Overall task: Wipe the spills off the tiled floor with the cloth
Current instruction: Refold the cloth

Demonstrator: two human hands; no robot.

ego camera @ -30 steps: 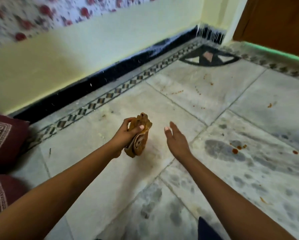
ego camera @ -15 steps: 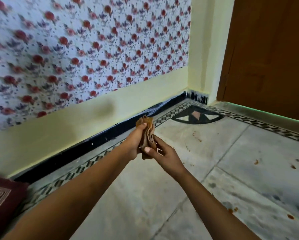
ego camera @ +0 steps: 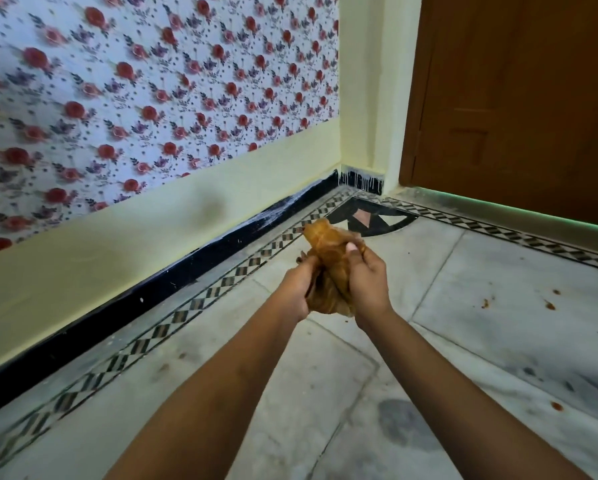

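Cloth (ego camera: 327, 268) bunched between left hand (ego camera: 296, 291) and right hand (ego camera: 368, 278), above spotted floor (ego camera: 498, 323)

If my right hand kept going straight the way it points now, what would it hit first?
Apart from the cloth it grips, probably the black skirting at the foot of the wall, near the corner. The right hand is raised above the floor, so depth is hard to judge.

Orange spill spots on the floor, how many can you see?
4 spill spots: three clustered on the right tile, one nearer the camera. Others may be hidden.
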